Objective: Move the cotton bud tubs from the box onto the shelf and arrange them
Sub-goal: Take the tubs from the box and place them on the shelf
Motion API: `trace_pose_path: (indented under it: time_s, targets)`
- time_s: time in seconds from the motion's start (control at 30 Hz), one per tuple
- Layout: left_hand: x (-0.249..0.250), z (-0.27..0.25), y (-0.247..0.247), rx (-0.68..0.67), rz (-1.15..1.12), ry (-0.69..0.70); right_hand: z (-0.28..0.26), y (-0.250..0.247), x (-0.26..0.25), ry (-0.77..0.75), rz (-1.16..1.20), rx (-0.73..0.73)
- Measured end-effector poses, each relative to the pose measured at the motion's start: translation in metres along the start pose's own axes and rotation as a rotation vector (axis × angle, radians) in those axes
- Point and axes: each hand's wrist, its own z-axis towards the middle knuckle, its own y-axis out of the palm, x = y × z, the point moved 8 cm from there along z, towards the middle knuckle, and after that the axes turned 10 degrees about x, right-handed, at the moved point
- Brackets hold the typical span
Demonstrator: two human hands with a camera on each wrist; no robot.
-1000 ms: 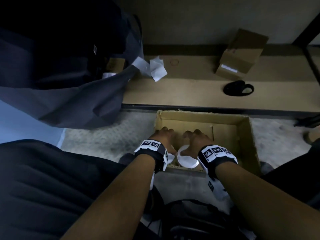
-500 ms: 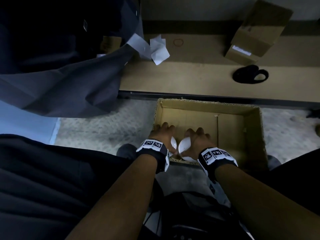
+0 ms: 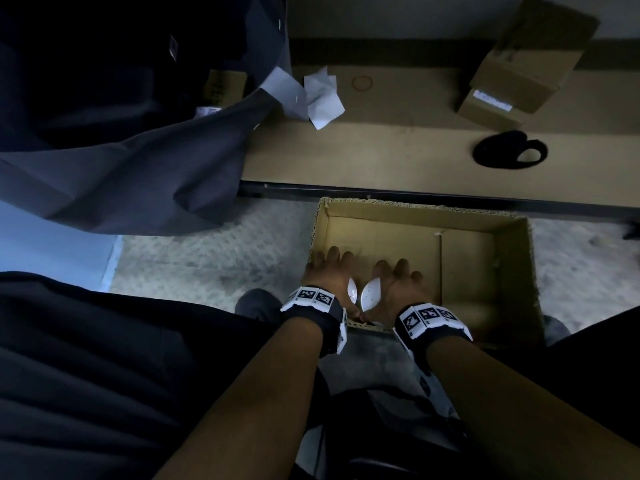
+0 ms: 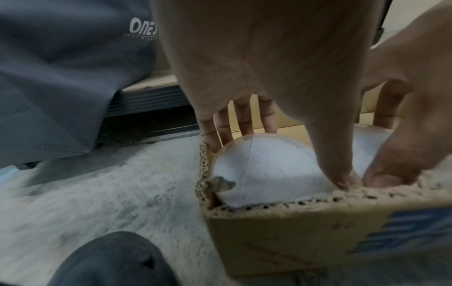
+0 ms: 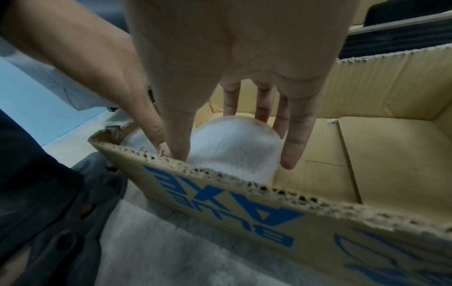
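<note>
You are at the pick-up step: both hands are down in the near left corner of the box (image 3: 516, 271), each over one cotton bud tub. Your left hand (image 4: 257, 63) spans the left tub (image 4: 264, 168), fingers reaching down its far side and thumb pressed at the near edge against the cardboard wall. Your right hand (image 5: 232, 54) does the same on the right tub (image 5: 234, 147), fingers spread down the far and outer sides, thumb wedged at the near rim beside your left thumb. Both hands are curved round their tubs, but neither tub looks lifted yet; they sit side by side, touching or nearly so, tight against the near wall. The rest of the box looks empty, so these are probably the last two. Next you likely need to draw both tubs straight up clear of the ragged box edge, then carry them forward to the shelf (image 3: 398, 161) just beyond the box.
</note>
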Motion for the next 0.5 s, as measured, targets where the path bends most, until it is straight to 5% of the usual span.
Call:
trace_pose_path:
  time_s: [0.5]
  targets:
    - [0.003, -0.003, 0.001, 0.007, -0.013, 0.003, 0.005, -0.003, 0.003, -0.005, -0.043, -0.004]
